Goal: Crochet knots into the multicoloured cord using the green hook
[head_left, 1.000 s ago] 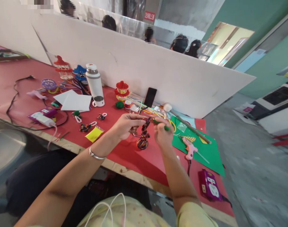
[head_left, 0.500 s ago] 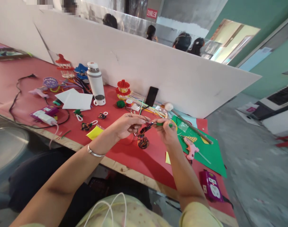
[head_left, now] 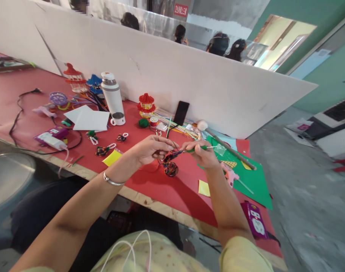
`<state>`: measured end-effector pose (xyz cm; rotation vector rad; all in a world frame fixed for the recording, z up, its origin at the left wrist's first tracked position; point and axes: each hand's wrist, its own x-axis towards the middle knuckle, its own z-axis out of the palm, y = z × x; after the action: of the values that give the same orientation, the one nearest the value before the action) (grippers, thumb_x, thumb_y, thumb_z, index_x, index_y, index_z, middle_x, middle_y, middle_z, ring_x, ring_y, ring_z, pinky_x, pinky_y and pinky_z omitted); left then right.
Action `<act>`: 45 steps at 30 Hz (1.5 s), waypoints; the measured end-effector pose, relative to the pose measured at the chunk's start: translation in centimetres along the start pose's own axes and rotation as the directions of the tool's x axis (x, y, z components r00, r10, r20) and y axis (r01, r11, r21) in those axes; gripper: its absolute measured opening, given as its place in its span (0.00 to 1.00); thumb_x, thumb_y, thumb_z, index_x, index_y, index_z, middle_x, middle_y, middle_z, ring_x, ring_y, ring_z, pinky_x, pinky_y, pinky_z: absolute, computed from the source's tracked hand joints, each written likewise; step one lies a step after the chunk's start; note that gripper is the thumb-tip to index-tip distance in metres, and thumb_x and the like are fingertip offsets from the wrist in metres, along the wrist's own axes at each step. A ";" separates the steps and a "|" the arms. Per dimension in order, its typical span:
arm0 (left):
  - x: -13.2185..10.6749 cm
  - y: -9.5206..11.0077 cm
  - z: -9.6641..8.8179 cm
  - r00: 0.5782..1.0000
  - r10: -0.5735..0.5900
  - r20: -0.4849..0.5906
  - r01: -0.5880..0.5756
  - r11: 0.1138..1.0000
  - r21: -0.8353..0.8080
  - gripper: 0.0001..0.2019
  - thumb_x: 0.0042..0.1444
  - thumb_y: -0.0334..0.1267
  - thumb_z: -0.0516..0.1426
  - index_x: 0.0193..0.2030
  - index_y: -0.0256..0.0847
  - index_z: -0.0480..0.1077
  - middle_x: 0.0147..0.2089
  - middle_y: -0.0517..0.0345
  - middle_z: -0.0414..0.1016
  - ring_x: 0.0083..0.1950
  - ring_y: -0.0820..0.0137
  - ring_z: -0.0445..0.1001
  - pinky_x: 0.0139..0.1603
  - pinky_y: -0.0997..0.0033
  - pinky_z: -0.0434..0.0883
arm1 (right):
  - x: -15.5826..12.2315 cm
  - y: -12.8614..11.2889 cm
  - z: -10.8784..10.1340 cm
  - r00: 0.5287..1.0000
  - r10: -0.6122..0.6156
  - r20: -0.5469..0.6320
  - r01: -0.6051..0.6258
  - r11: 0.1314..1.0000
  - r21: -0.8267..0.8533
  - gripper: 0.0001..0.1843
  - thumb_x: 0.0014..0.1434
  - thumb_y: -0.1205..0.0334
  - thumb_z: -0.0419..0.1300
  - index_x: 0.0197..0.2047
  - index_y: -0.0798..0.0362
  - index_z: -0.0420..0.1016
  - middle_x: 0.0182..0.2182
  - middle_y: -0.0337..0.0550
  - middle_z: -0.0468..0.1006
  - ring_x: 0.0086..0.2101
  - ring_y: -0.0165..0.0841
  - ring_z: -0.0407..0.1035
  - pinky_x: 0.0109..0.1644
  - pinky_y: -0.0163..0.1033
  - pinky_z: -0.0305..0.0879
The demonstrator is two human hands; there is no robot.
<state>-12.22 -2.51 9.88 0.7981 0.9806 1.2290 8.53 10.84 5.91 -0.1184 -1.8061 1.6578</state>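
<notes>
My left hand (head_left: 151, 150) is closed, pinching a small strip of dark multicoloured crochet work (head_left: 171, 155) near its fingertips. My right hand (head_left: 205, 155) grips a crochet hook (head_left: 208, 147) with a green handle, thumb and fingers wrapped about it. Its thin metal shaft points left and meets the crochet work between both hands. Just below, a ball of multicoloured yarn (head_left: 171, 169) appears by the red tabletop; whether it hangs or rests there I cannot tell. Strands of yarn run by the left fingers. The exact stitch is too small to make out.
A white flask (head_left: 112, 94), a phone (head_left: 181, 112) and a red-roofed ornament (head_left: 146, 102) stand at the back. Beaded yarn pieces (head_left: 103, 150) lie left. A pink glue gun (head_left: 230, 175) lies on green sheeting (head_left: 257, 185) at right, near a purple box (head_left: 253, 220).
My right hand has shifted slightly right with the hook, whose rear end now points more upward. My left hand stays nearly in place. The whole view has moved slightly.
</notes>
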 end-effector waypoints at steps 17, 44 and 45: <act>0.4 -0.9 0.0 0.968 0.182 -0.171 -0.163 0.979 0.119 0.11 0.41 0.33 0.74 0.34 0.33 0.86 0.17 0.62 0.65 0.20 0.81 0.55 0.21 0.76 0.51 | -0.6 -4.0 2.4 0.950 -0.271 0.154 0.304 0.702 -0.644 0.10 0.70 0.58 0.62 0.48 0.43 0.86 0.44 0.44 0.90 0.45 0.39 0.83 0.52 0.49 0.77; -0.7 0.3 -0.4 0.996 -0.015 -0.089 0.009 0.998 -0.063 0.15 0.35 0.28 0.72 0.34 0.32 0.85 0.22 0.58 0.74 0.19 0.82 0.59 0.19 0.79 0.45 | -2.2 -0.1 3.8 0.757 -0.592 0.276 0.492 0.239 -0.837 0.17 0.67 0.58 0.67 0.58 0.38 0.80 0.52 0.40 0.88 0.47 0.39 0.80 0.48 0.49 0.78; -0.7 0.4 -0.5 0.995 -0.003 -0.100 -0.002 0.999 -0.046 0.14 0.35 0.27 0.71 0.34 0.32 0.85 0.22 0.58 0.74 0.19 0.82 0.59 0.20 0.79 0.47 | -2.2 -0.5 3.6 0.780 -0.559 0.282 0.493 0.272 -0.827 0.16 0.67 0.57 0.66 0.57 0.39 0.81 0.52 0.41 0.89 0.48 0.39 0.79 0.49 0.49 0.79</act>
<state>-12.89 -3.13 10.11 0.7054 1.0298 1.2973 8.53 6.61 5.64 0.0039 -2.1422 0.1074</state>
